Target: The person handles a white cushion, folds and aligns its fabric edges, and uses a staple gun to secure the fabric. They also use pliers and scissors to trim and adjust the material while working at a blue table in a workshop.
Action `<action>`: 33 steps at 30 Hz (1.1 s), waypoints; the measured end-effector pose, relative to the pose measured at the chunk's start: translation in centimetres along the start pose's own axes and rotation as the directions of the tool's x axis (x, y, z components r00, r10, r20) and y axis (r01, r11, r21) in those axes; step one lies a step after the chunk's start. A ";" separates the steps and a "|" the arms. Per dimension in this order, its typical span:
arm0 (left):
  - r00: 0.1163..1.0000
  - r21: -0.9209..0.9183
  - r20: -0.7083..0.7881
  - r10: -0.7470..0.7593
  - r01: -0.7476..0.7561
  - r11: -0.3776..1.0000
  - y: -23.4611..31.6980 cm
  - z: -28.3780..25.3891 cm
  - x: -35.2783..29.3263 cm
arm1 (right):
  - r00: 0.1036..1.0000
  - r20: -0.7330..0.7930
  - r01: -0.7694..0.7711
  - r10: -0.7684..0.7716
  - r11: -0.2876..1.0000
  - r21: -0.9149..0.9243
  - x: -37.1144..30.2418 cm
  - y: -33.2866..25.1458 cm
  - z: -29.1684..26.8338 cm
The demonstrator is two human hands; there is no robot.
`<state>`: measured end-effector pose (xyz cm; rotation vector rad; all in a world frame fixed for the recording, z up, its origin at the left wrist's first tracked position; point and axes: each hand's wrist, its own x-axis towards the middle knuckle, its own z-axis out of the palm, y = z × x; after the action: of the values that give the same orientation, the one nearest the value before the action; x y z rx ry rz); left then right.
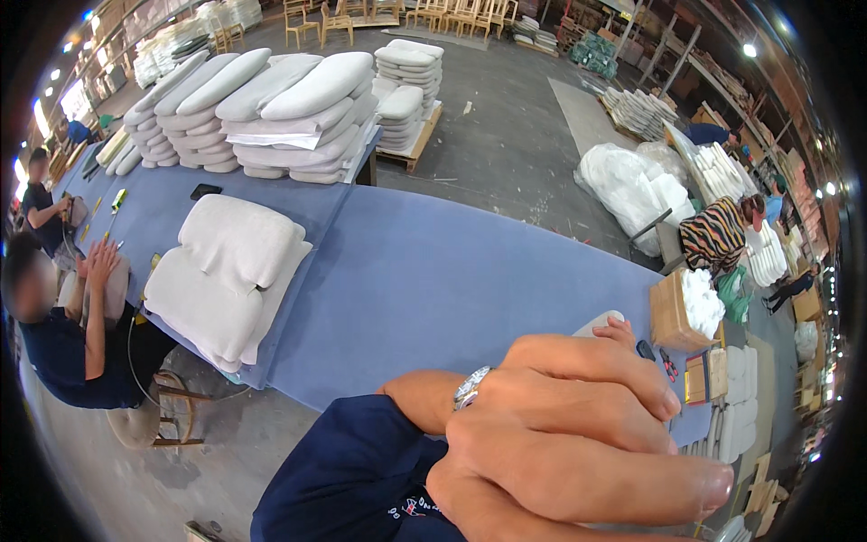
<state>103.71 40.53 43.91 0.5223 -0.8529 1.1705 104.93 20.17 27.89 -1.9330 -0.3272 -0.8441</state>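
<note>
Close in the foreground, my left hand (551, 425) is raised with its back toward me. Its fingers are slightly bent and apart, pointing right, with nothing visible in them. A metal watch (471, 388) circles that wrist. Beyond it, part of my right hand (618, 331) shows at the rounded end of a light grey cushion (596, 322), its fingertips against the edge. My left hand hides the rest of the right hand, its arm and most of the cushion. Both are over the blue-covered table (406, 271).
Grey cushions (230, 271) are piled on the table's left side, with taller stacks (298, 108) behind. At right are a cardboard box (682, 312) of white filling, red-handled pliers (668, 363) and a dark object (644, 350). A co-worker (68, 352) sits at left; others work farther off.
</note>
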 end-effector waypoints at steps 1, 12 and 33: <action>1.000 -0.012 0.001 -0.001 0.001 1.000 0.0 -0.1 0.0 | 1.000 -0.006 -0.005 0.005 1.000 -0.002 -0.2 0.0 -0.2; 0.953 -0.083 -0.005 0.303 -0.303 0.949 -3.4 0.5 -0.1 | 0.998 -0.059 -0.014 0.013 1.000 -0.010 -0.9 1.2 -1.6; 0.948 -0.604 0.080 -0.307 0.291 0.742 6.4 -2.2 3.2 | 0.997 -0.070 -0.010 0.010 1.000 0.002 -0.6 0.4 -0.7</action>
<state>98.84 46.07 44.74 0.0945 -1.0231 0.5453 104.45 19.44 27.40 -1.8968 -0.2762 -0.9027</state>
